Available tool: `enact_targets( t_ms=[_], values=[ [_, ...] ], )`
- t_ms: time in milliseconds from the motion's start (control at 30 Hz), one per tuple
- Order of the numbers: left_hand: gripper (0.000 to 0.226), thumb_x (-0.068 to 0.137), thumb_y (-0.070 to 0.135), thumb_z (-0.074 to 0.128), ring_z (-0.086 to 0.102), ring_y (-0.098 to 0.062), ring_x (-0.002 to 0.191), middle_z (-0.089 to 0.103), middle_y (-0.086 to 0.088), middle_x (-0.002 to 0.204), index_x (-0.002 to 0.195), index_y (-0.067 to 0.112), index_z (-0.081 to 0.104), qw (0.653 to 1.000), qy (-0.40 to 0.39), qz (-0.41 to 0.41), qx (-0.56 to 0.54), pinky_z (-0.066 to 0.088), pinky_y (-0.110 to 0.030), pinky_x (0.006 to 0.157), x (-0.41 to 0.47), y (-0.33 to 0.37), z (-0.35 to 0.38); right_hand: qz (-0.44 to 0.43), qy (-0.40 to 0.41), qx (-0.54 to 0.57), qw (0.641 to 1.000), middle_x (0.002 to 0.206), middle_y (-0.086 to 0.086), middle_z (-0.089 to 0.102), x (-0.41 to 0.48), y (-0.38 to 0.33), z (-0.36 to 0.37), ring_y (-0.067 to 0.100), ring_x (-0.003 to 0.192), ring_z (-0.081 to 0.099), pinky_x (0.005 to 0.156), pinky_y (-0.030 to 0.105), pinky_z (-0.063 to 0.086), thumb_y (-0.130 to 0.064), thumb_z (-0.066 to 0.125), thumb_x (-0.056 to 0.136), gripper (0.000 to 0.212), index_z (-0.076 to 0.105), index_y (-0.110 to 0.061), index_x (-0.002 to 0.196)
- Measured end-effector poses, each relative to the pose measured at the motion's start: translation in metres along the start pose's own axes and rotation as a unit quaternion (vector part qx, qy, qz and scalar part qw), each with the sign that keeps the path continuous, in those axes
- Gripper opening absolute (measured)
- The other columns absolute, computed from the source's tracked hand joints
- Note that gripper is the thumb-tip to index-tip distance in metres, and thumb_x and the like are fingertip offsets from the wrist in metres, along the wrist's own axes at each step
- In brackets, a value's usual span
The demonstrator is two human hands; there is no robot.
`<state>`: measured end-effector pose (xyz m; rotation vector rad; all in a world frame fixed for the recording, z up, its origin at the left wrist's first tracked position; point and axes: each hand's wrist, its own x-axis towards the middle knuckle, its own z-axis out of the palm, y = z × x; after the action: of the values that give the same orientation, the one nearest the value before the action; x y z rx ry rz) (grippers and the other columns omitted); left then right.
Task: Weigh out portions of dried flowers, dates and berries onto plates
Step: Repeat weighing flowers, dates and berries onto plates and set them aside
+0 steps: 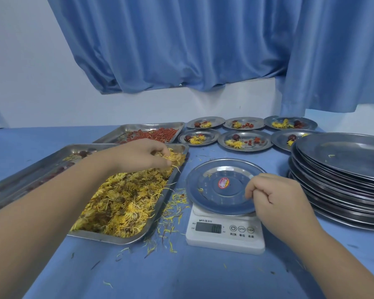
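Yellow dried chrysanthemum flowers [125, 199], stringy and tangled with brown patches, fill a shallow stainless-steel tray [108, 238] on a blue tablecloth [181, 277], with loose petals [173, 203] scattered between the tray and a white digital kitchen scale [225, 237]. The person's left hand [138, 156] reaches across to the tray's far end, its fingers and thumb curled down and pinching a clump of the flowers. On the scale sits a round steel plate [201, 197], bare but for a few stray petals and a red sticker [224, 182] at its centre. The right hand [276, 197] lies at the plate's right rim with its fingers curled in towards the palm; whether they grip the rim cannot be told from this angle. Beside the flower tray, on its left, a second steel tray [20, 182] holds dark red dates [84, 153], partly hidden by the left forearm, and a third tray [121, 131] behind it carries red berries [156, 134]. Six portioned plates [266, 145] stand in two rows at the far side of the table, each with a small heap of yellow flowers and red fruit. A tall stack of steel plates [343, 173] rises just to the right of the scale. Blue curtains [181, 50] hang against the white wall behind.
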<state>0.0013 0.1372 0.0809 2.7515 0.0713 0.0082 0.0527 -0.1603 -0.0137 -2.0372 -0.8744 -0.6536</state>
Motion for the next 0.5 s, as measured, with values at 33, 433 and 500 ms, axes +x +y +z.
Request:
enact_targets(
  t_ms=[33, 433, 500],
  values=[
    [0.011, 0.089, 0.049, 0.06, 0.061, -0.017, 0.083, 0.066, -0.001, 0.092, 0.087, 0.039, 0.065, 1.0, -0.003, 0.009, -0.008, 0.045, -0.035, 0.076, 0.003, 0.009, 0.005, 0.006, 0.003, 0.0, 1.0, 0.059, -0.01, 0.059, 0.001, 0.0, -0.001, 0.014, 0.06, 0.056, 0.056, 0.036, 0.048, -0.006, 0.04, 0.068, 0.027, 0.063, -0.016, 0.058],
    [0.029, 0.092, 0.055, 0.053, 0.06, -0.001, 0.103, 0.064, 0.018, 0.113, 0.114, 0.039, 0.063, 0.995, -0.027, 0.051, -0.085, 0.046, -0.028, 0.093, 0.049, 0.07, 0.064, 0.027, 0.017, 0.018, 0.999, 0.057, -0.015, 0.054, 0.002, 0.005, -0.007, 0.006, 0.06, 0.053, 0.055, 0.027, 0.042, -0.006, 0.04, 0.068, 0.027, 0.062, -0.017, 0.057],
    [0.038, 0.093, 0.06, 0.047, 0.056, -0.004, 0.113, 0.062, 0.018, 0.122, 0.122, 0.039, 0.06, 0.995, -0.026, 0.052, -0.087, 0.042, -0.03, 0.097, 0.047, 0.069, 0.063, 0.026, 0.011, 0.018, 0.999, 0.057, -0.014, 0.055, 0.002, 0.003, -0.006, 0.005, 0.06, 0.053, 0.055, 0.027, 0.043, -0.006, 0.04, 0.069, 0.027, 0.062, -0.017, 0.057]
  ],
)
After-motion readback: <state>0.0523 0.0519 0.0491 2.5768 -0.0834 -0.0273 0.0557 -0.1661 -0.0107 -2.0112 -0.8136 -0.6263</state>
